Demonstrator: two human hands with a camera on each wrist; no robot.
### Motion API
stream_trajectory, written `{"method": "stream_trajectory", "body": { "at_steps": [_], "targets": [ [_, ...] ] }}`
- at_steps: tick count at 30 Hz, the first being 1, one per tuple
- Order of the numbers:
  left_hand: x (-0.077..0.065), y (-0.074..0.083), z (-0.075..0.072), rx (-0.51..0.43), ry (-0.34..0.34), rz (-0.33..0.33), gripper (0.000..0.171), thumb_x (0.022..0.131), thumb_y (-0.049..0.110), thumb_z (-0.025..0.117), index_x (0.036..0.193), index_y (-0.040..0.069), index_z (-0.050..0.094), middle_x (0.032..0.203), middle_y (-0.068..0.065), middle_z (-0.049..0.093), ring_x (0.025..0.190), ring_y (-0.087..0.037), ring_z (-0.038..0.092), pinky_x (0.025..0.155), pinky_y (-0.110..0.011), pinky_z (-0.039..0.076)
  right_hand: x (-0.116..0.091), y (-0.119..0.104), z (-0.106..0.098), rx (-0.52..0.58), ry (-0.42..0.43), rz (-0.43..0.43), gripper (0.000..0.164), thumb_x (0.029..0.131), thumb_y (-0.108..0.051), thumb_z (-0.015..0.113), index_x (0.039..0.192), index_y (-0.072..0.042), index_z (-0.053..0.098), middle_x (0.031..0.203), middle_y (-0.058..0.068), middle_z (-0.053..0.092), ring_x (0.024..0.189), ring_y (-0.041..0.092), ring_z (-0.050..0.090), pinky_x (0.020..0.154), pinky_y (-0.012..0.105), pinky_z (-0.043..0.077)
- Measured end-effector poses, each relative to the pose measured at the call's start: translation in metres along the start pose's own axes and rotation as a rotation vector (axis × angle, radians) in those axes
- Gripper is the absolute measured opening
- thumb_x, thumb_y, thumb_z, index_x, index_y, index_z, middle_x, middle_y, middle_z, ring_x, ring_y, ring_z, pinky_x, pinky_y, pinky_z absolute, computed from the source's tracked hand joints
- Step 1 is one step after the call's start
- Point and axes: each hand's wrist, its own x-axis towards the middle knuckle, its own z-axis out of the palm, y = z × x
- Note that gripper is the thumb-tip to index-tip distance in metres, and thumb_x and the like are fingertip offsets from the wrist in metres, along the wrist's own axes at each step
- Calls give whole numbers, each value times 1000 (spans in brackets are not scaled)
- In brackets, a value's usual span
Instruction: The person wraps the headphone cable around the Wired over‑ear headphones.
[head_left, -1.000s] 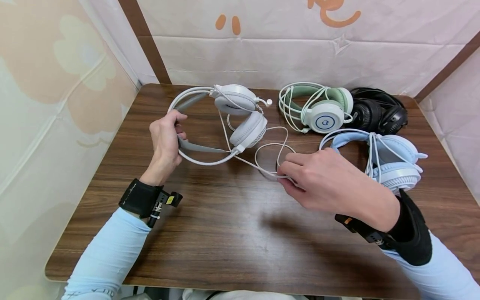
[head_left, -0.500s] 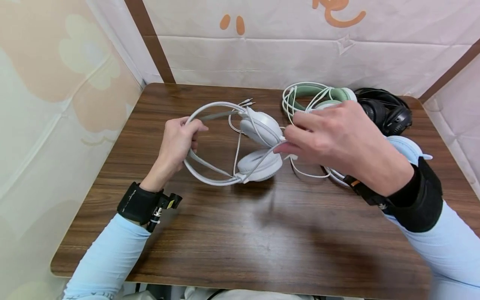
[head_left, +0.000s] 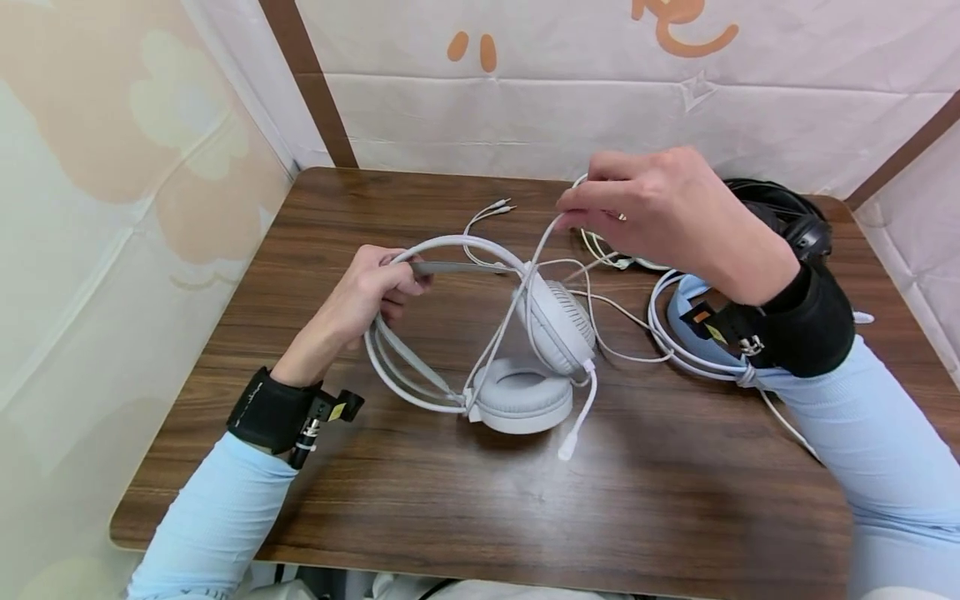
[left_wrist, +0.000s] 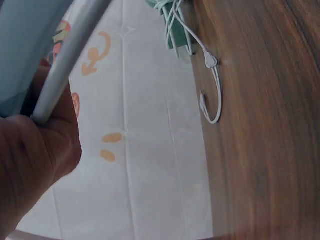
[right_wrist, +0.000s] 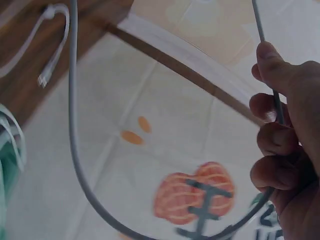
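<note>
My left hand (head_left: 375, 292) grips the headband of a white headset (head_left: 525, 400), its thumb and fingers curled round the band. The ear cups hang to the right, the lower one close over the table, and a short microphone boom (head_left: 576, 433) points down toward me. My right hand (head_left: 652, 221) is raised beyond the cups and pinches the headset's white cable (head_left: 543, 242). That cable runs down across the upper ear cup to the band's lower end. In the right wrist view a loop of the cable (right_wrist: 75, 130) hangs from the curled fingers. Its plugs (head_left: 501, 207) lie on the table at the back.
At the right, a light-blue headset (head_left: 690, 321) lies partly hidden under my right forearm. A black headset (head_left: 806, 229) stands at the back right. The green headset (left_wrist: 180, 42) is mostly covered by my right hand in the head view. A fabric wall (head_left: 525, 117) rises behind the table (head_left: 420, 500).
My right hand has lifted the cable up and away, toward the back. My left hand has shifted right with the headset, and the headset has turned so its microphone points toward me.
</note>
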Motion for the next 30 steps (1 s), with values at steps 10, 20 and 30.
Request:
{"method": "stream_trajectory", "body": {
  "at_steps": [10, 20, 30],
  "targets": [
    [3, -14, -11, -270, -231, 107, 22, 81, 2, 33, 72, -1, 53, 58, 1, 15, 49, -14, 8, 46, -32, 3, -25, 48, 19, 270, 27, 239, 15, 90, -5, 75, 104, -7, 81, 71, 4, 66, 61, -4, 40, 58, 13, 29],
    [13, -32, -24, -727, -263, 16, 27, 85, 10, 28, 87, 1, 54, 60, 7, 15, 48, -7, 13, 45, -23, 4, -51, 57, 32, 326, -71, 460, 12, 93, -11, 73, 101, -13, 82, 73, -1, 69, 58, -2, 45, 56, 11, 33],
    [16, -42, -33, -1317, -344, -9, 21, 78, 14, 46, 85, -5, 50, 62, 8, 16, 48, -6, 21, 44, -17, 14, -54, 36, 44, 375, -65, 412, 13, 92, -3, 70, 101, -6, 79, 79, 1, 75, 64, -7, 51, 61, 9, 38]
  ]
}}
